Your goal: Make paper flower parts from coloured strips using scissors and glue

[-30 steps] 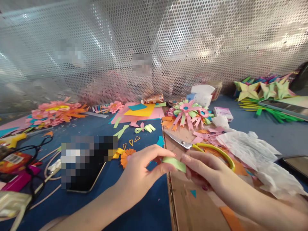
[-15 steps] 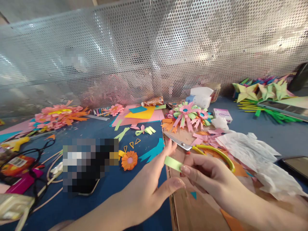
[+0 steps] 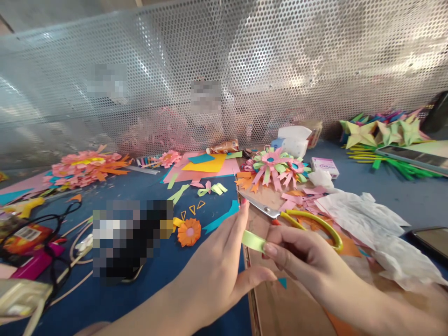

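My right hand (image 3: 301, 261) pinches a short light-green paper strip (image 3: 253, 241) between thumb and forefinger over a brown cardboard sheet (image 3: 280, 308). My left hand (image 3: 220, 270) is beside it with fingers straight and spread, its palm edge against the strip's left end, holding nothing. Just beyond my right hand lie yellow-handled scissors (image 3: 308, 219), their blade pointing left across the cardboard. A finished pink and green paper flower (image 3: 275, 165) sits at the cardboard's far end.
The blue table (image 3: 147, 298) holds paper scraps, a small orange flower (image 3: 189, 232), a phone (image 3: 129, 238), cables and a glue gun at the left, crumpled white paper (image 3: 364, 219) at the right. A perforated metal screen (image 3: 224, 70) stands behind; people sit beyond it.
My left hand has let go of the green strip and opened flat beside it. My right hand keeps hold of the strip, which now curls slightly.
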`<state>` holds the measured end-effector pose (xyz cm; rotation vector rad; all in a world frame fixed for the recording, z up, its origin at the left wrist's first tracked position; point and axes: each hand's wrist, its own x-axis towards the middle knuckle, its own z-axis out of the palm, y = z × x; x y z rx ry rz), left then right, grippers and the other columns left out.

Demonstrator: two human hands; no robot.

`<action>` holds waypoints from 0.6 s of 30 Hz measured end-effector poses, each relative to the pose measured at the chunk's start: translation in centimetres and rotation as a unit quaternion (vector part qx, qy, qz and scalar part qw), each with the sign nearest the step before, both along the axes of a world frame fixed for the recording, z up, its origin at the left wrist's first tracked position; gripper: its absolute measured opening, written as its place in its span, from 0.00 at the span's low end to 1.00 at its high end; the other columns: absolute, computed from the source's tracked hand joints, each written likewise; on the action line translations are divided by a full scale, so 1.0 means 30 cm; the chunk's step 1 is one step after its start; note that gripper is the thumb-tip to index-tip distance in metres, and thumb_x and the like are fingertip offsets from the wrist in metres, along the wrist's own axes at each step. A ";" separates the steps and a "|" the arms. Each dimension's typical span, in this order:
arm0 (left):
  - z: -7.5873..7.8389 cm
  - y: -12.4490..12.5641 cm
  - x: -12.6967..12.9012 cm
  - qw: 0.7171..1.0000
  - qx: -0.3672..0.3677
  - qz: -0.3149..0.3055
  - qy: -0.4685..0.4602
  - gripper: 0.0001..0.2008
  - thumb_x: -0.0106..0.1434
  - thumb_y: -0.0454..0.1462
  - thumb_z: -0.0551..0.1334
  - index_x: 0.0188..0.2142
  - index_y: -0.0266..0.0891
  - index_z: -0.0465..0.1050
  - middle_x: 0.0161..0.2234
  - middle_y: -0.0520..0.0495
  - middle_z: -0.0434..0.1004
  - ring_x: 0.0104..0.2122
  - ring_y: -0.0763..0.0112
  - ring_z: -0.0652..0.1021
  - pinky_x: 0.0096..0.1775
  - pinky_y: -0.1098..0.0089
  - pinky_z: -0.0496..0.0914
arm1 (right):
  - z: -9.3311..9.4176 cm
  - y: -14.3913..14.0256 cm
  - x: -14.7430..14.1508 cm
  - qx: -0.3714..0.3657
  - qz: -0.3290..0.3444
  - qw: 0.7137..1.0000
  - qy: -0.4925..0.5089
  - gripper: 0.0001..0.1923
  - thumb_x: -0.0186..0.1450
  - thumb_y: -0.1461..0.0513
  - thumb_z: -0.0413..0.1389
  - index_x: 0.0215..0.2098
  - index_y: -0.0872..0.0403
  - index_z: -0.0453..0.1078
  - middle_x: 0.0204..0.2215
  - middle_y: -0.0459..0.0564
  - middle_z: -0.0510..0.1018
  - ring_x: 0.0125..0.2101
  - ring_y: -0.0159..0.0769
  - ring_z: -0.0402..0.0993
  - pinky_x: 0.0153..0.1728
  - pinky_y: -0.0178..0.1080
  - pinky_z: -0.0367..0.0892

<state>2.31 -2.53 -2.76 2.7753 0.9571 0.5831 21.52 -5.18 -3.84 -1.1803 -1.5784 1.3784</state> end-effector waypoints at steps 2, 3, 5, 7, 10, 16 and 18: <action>0.000 0.000 0.004 1.000 0.016 0.000 0.006 0.40 0.64 0.51 0.49 0.64 0.35 0.28 0.63 0.33 0.49 0.62 0.58 0.56 0.56 0.57 0.63 | -0.001 -0.003 0.002 0.018 0.003 1.000 -0.009 0.15 0.65 0.53 0.52 0.25 0.54 0.63 0.19 0.39 0.58 0.21 0.25 0.52 0.20 0.31 0.48; -0.001 0.000 0.006 1.000 0.022 -0.002 0.008 0.40 0.64 0.51 0.49 0.64 0.35 0.27 0.63 0.32 0.49 0.62 0.58 0.56 0.55 0.58 0.63 | 0.000 -0.004 0.002 0.027 0.002 0.999 -0.016 0.16 0.65 0.53 0.51 0.25 0.54 0.63 0.19 0.39 0.58 0.21 0.25 0.53 0.21 0.31 0.49; -0.006 0.000 0.006 0.999 0.029 -0.010 0.011 0.42 0.63 0.52 0.50 0.64 0.35 0.26 0.63 0.32 0.49 0.61 0.57 0.56 0.55 0.57 0.63 | 0.004 -0.007 0.003 0.045 0.003 0.998 -0.031 0.16 0.66 0.54 0.51 0.25 0.54 0.63 0.19 0.40 0.59 0.22 0.26 0.53 0.21 0.31 0.50; -0.011 -0.002 0.003 1.000 0.021 -0.017 0.009 0.43 0.62 0.51 0.52 0.64 0.36 0.25 0.63 0.31 0.48 0.61 0.55 0.56 0.56 0.56 0.62 | 0.011 -0.010 0.001 0.064 0.007 0.997 -0.043 0.15 0.66 0.55 0.50 0.25 0.54 0.63 0.19 0.40 0.60 0.22 0.26 0.54 0.21 0.31 0.50; -0.007 -0.007 -0.004 0.999 -0.041 -0.022 -0.020 0.43 0.62 0.50 0.54 0.64 0.40 0.25 0.65 0.35 0.43 0.63 0.55 0.52 0.58 0.56 0.56 | 0.025 -0.013 0.001 0.122 0.002 0.990 -0.065 0.14 0.67 0.58 0.49 0.25 0.54 0.62 0.20 0.41 0.61 0.22 0.26 0.55 0.22 0.31 0.52; 0.046 -0.011 0.002 0.919 -0.318 0.037 -0.230 0.24 0.67 0.49 0.46 0.56 0.41 0.60 0.53 0.40 0.68 0.50 0.60 0.69 0.51 0.62 0.62 | 0.017 -0.022 0.026 0.417 0.010 0.896 -0.150 0.07 0.64 0.70 0.47 0.34 0.56 0.64 0.25 0.47 0.68 0.24 0.29 0.64 0.23 0.32 0.59; 0.057 -0.005 0.011 0.868 -0.408 0.063 -0.275 0.21 0.68 0.47 0.45 0.39 0.39 0.71 0.38 0.44 0.75 0.39 0.66 0.73 0.43 0.66 0.65 | 0.001 -0.026 0.038 0.486 0.004 0.856 -0.177 0.09 0.64 0.72 0.46 0.37 0.57 0.66 0.28 0.51 0.71 0.27 0.32 0.68 0.24 0.33 0.63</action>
